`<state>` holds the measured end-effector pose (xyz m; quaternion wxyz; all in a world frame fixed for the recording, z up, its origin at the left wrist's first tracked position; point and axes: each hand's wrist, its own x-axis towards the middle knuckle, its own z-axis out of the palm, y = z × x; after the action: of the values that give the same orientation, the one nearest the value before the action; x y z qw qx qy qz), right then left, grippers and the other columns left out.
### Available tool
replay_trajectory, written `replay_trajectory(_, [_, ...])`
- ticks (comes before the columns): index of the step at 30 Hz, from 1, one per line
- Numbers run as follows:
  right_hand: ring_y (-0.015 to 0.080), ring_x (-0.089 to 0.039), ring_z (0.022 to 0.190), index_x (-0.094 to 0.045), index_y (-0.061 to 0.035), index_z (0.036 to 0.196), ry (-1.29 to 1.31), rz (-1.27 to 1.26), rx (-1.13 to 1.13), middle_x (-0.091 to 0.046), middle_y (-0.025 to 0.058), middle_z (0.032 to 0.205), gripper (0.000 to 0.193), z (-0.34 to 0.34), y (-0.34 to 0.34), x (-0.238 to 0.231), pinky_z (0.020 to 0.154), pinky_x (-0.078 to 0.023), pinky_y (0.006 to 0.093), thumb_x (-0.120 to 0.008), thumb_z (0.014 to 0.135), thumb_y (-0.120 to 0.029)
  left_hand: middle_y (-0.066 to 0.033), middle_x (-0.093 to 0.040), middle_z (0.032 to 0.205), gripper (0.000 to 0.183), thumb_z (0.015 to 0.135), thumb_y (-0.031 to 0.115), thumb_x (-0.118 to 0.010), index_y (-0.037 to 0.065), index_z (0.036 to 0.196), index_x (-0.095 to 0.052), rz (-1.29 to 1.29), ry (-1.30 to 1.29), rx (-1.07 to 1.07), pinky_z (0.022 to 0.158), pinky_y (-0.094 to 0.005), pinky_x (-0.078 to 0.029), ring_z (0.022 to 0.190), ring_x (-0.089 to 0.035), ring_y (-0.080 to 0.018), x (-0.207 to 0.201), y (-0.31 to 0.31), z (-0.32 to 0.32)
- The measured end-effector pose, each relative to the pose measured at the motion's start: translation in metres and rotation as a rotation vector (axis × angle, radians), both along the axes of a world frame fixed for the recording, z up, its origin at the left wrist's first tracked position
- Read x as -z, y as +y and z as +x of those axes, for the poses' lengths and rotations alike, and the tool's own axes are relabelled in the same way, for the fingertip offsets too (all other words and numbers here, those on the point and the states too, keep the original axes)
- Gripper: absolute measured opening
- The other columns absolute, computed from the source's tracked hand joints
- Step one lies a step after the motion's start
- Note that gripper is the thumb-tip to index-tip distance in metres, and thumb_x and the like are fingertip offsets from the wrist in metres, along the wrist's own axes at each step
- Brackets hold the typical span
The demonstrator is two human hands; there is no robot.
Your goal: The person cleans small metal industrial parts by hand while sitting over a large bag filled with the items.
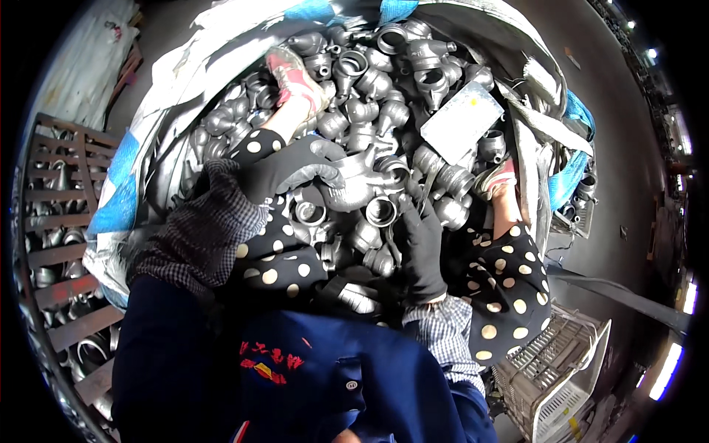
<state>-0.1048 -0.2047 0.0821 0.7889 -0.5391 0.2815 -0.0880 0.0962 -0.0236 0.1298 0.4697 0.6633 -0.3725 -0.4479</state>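
My left hand (299,171), in a dark grey glove, is closed around a grey metal pipe-like casting (353,188) with round openings. Its fingers wrap over the casting's left side. Just right of that casting is my right hand (422,247), also gloved. Its fingers are closed on a thin flat metal strip (425,189) that sticks up past the fingertips; its lower part is hidden in the hand. Many similar castings (367,88) lie heaped below and beyond both hands.
A large white woven bag (177,85) with blue patches surrounds the heap. A whitish rectangular box (464,124) lies on the castings. My legs rest among them. A slatted metal crate (63,196) with castings stands left; a plastic basket (554,369) sits lower right.
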Motion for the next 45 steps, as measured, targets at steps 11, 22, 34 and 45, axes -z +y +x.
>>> replay_trajectory(11, [0.0105,-0.06,0.085,-0.057,0.003,0.122,-0.127,0.149,-0.133,-0.065,0.0059,0.098,0.035,-0.003,0.009,-0.037,0.075,-0.047,0.0225,-0.057,0.095,-0.019,-0.0106,-0.064,0.109,0.029,0.091,0.014,-0.057,-0.004,0.114,-0.059,-0.454,0.797,-0.252,0.093,-0.037,-0.049,0.102,-0.062,-0.0191,0.069,0.01,-0.079])
replay_trajectory(22, [0.0049,-0.044,0.053,-0.063,-0.0034,0.105,0.044,0.337,0.279,-0.05,-0.0053,0.064,0.026,-0.003,0.009,-0.021,0.047,-0.033,0.0193,-0.051,0.098,-0.026,-0.006,-0.058,0.123,0.04,0.098,0.033,-0.053,0.009,0.13,-0.05,-0.16,0.803,-0.649,0.072,-0.0331,-0.054,0.105,-0.059,-0.0181,0.07,0.023,-0.113])
replay_trajectory(34, [0.0057,-0.049,0.065,-0.066,-0.0014,0.098,0.08,-0.022,0.209,-0.058,-0.0031,0.077,0.026,-0.002,0.004,0.009,0.06,-0.04,0.0227,-0.062,0.093,-0.026,-0.0124,-0.062,0.114,0.028,0.099,0.016,-0.047,0.002,0.122,-0.056,-0.409,0.613,-0.78,0.073,-0.0279,-0.054,0.096,-0.064,-0.0185,0.081,0.021,-0.104])
replay_trajectory(45, [0.0026,-0.042,0.057,-0.065,-0.0044,0.086,0.116,-0.062,0.143,-0.052,-0.0068,0.069,0.021,-0.003,0.012,0.003,0.052,-0.031,0.0205,-0.063,0.092,-0.025,-0.0046,-0.065,0.1,0.021,0.099,0.013,-0.05,0.001,0.112,-0.061,-0.374,0.474,-0.867,0.062,-0.0206,-0.047,0.074,-0.058,-0.0074,0.089,0.018,-0.096])
